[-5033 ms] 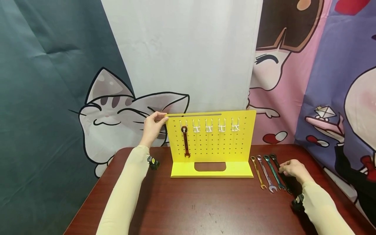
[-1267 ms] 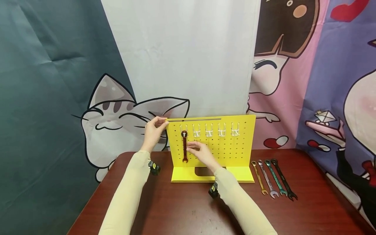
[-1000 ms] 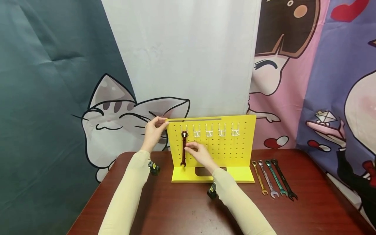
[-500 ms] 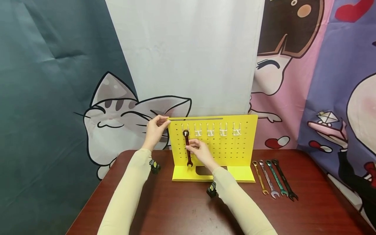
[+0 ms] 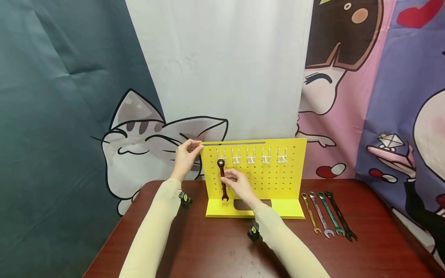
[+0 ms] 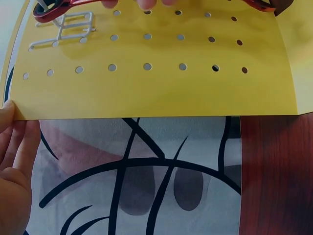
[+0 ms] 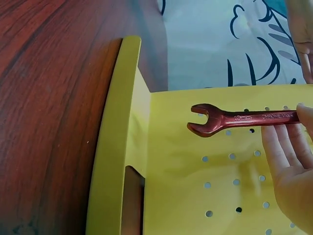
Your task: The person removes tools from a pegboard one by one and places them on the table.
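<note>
My left hand [image 5: 185, 156] pinches the upper left corner of a yellow pegboard [image 5: 264, 181] between thumb and fingers. In the left wrist view, that thumb [image 6: 6, 115] lies on the board's edge. My right hand [image 5: 240, 187] pinches a red combination wrench [image 5: 223, 181] by its shank, ring end up. The ring sits right at the tip of the leftmost white hook [image 5: 219, 153]. In the right wrist view, the wrench's open jaw stands off the board face, and my right thumb and fingers [image 7: 279, 147] hold the shank from opposite sides.
Several more white hooks [image 5: 251, 156] line the board's upper part. Right of the board, a gold wrench [image 5: 311, 213], a silver wrench [image 5: 321, 215], a green wrench [image 5: 331, 214] and a black wrench [image 5: 341, 216] lie side by side on the brown table [image 5: 215, 247]. A cartoon curtain hangs behind.
My right hand has left the black wrench on the table and taken hold of the red wrench at the board. The red wrench has shifted and sits slightly lower at its hook. My left hand keeps its corner.
</note>
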{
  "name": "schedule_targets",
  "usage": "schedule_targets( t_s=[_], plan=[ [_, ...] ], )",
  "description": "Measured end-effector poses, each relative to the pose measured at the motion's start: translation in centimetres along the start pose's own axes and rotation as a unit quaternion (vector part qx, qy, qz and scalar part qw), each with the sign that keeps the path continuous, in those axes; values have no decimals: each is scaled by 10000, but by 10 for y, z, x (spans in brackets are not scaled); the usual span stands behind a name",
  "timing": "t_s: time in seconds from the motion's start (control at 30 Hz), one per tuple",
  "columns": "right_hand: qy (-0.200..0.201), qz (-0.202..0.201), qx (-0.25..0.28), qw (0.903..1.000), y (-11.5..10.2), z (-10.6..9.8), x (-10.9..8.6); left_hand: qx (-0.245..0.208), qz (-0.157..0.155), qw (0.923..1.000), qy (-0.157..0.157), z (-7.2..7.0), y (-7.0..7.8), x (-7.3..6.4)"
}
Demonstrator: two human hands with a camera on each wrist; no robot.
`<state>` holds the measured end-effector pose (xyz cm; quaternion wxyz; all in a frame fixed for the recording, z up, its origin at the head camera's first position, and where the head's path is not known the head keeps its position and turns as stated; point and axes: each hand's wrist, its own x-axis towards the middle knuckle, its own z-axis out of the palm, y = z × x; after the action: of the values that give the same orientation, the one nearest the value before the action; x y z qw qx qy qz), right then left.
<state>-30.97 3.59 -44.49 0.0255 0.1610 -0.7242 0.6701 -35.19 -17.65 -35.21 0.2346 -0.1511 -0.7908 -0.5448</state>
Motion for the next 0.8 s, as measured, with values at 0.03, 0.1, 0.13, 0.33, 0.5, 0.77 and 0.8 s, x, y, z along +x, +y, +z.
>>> schedule_targets(
  t_s=[0.03, 0.1, 0.13, 0.33, 0.5, 0.77, 0.8],
  plan=[
    [-34, -4, -4, 10000, -1, 0, -2, -11, -6, 10000, 0, 0, 0, 0],
    [-100, -30, -39, 9999, -12, -2, -9, -21, 3, 10000, -4, 0, 0, 0],
    [-125, -44, -48, 9999, -19, -2, -12, -38, 7, 10000, -10, 1, 0, 0],
    [-80, -104, -112, 9999, -12, -7, -11, 4, 21, 10000, -35, 2, 1, 1],
    [5, -72, -210, 9998, -2, -9, -7, 40, -13, 10000, -33, 3, 2, 2],
    [-3, -154, -181, 9997, -8, -10, -8, 2, -77, 10000, -6, 0, 2, 0],
    [-20, -135, -166, 9998, -9, -11, -9, -17, -88, 10000, -15, 0, 2, -1]
  ],
)
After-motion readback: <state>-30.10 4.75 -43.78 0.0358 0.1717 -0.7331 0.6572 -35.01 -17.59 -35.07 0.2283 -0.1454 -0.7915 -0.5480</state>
